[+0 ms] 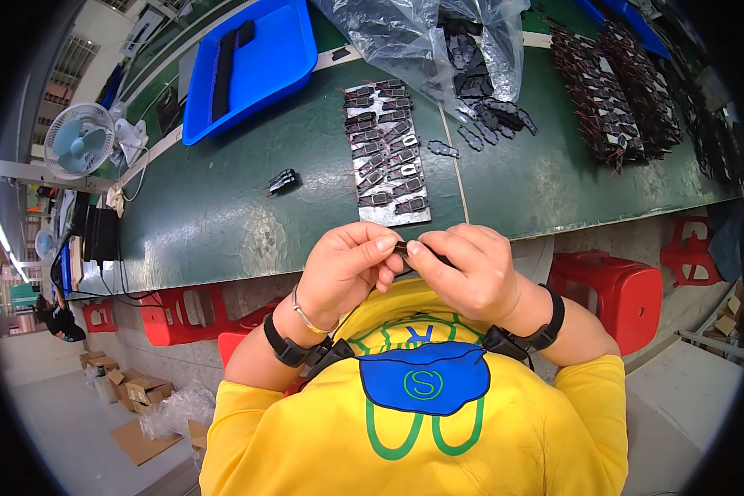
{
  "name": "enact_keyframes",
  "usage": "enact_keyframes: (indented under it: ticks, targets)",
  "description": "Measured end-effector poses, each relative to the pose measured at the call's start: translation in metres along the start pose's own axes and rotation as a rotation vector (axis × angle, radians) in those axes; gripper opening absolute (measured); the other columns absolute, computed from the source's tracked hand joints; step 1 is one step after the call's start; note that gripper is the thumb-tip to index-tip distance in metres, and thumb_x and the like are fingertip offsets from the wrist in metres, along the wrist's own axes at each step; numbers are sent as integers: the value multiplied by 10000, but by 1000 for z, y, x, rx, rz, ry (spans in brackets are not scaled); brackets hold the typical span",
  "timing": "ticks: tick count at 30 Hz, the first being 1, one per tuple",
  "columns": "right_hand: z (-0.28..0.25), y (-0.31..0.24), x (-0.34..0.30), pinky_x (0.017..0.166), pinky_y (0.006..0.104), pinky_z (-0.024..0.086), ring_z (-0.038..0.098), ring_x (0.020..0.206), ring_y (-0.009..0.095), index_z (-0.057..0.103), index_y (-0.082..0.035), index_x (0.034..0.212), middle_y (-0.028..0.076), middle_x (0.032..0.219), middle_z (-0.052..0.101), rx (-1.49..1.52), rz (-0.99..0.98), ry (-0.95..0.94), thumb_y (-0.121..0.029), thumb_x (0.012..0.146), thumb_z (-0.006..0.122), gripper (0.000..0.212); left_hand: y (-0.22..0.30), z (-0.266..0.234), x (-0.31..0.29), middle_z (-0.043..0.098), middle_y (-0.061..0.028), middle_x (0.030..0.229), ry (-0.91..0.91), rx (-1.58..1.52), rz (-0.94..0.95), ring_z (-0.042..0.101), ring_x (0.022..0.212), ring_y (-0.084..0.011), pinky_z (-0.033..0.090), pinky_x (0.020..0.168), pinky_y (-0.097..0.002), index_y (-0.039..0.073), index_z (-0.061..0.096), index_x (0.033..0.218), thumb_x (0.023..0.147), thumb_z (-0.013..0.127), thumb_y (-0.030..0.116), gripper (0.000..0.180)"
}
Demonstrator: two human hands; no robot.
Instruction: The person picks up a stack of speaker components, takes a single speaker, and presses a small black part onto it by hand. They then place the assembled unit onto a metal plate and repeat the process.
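Between the fingertips of both hands, at the table's near edge, is a small black part, mostly hidden by the fingers. My left hand pinches its left end with thumb and forefinger. My right hand grips its other side, thumb toward the left. Just beyond my hands lies a metal tray plate bearing rows of small black parts with thin red wires. To its right, one flat black piece lies alone near a spilled heap of similar pieces. A small stack of black parts sits to the left.
A clear plastic bag holding dark pieces lies at the back. A blue tray stands back left with a long black strip. Loaded plates of wired parts are piled at right. Red stools stand below the green table.
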State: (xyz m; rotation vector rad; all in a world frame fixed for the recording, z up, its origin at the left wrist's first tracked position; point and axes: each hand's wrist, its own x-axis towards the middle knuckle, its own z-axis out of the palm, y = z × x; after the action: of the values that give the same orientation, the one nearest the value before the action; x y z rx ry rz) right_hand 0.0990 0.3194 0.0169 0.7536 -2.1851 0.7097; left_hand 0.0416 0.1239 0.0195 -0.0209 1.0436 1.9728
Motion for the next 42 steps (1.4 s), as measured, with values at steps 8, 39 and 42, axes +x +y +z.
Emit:
enact_keyframes:
  ticks: [8, 39, 42]
  targets:
    - [6, 5, -2, 522, 313, 469, 597, 609, 248, 584, 4, 939, 118, 791, 625, 236, 174, 80, -12, 621, 752, 360, 2, 8, 4, 646, -73, 755, 13, 93, 82, 583, 580, -102, 483, 528, -215, 9, 604, 934, 893, 580, 129, 129]
    - [-21, 89, 31, 591, 297, 468, 568, 637, 201, 619, 0, 923, 96, 796, 575, 10, 529, -286, -51, 739, 683, 202, -5, 0, -11, 655, -78, 761, 173, 379, 304, 592, 613, -103, 498, 570, -225, 0, 629, 933, 876, 599, 102, 121]
    - [-11, 90, 40, 606, 332, 477, 581, 655, 238, 623, -4, 919, 104, 797, 573, -24, 505, -344, -69, 725, 689, 215, -5, -2, -11, 655, -87, 747, 177, 367, 309, 594, 601, -116, 495, 553, -230, -1, 630, 918, 872, 604, 103, 116]
